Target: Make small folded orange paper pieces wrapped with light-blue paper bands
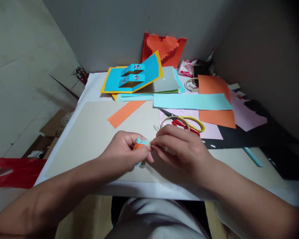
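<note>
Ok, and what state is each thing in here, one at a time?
Left hand: gripping the folded paper
Right hand: fingertips at the paper's edge
Folded teal-and-orange paper: held up off the board
Scissors: lying shut
Blue pop-up card: standing open
Orange pop-up card: standing open

The folded strip (141,146) is matt paper, orange and pale blue. Beneath it lies a smooth, matt card sheet (89,139). The scissors (181,122) pair dark metal blades with glossy plastic handles in red and yellow. The pop-up card (132,78) is flat-finished coloured paper, and the black sheet (249,134) looks matt too. The bag (12,169) at left is thin, faintly shiny red plastic, and the box (52,122) beyond the table is plain brown cardboard.
</note>
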The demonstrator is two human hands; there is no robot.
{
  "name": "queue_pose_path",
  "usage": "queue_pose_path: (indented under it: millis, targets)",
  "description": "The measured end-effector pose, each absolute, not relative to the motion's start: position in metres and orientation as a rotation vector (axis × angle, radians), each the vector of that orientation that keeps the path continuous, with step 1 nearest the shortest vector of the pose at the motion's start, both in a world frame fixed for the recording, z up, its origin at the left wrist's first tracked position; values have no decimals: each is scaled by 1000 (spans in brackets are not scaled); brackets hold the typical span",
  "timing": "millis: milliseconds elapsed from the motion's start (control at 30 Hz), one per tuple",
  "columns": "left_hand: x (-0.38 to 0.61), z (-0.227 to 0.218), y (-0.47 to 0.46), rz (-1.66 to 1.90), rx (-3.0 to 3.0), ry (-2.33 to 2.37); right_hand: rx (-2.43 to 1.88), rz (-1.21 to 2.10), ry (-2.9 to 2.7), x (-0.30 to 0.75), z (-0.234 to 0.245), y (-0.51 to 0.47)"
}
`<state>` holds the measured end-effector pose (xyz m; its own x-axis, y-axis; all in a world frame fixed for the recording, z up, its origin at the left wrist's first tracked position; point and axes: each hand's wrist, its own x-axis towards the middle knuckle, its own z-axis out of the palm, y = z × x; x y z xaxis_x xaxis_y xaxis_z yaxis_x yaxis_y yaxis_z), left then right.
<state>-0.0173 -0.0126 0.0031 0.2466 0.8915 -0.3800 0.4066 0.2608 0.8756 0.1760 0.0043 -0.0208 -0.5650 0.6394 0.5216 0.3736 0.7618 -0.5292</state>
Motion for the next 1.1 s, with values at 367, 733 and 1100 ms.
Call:
queue_pose_path:
  millis: [367, 733, 1100]
  targets:
    - [-23, 0, -13, 574, 1455, 1256, -830, 914, -2022, 175, -6, 4]
    - [-24, 2, -13, 569, 1441, 1231, -817, 982, -1975, 174, -7, 4]
    - [-25, 3, -12, 591, 1366, 1227, -742, 866, -1983, 172, -8, 4]
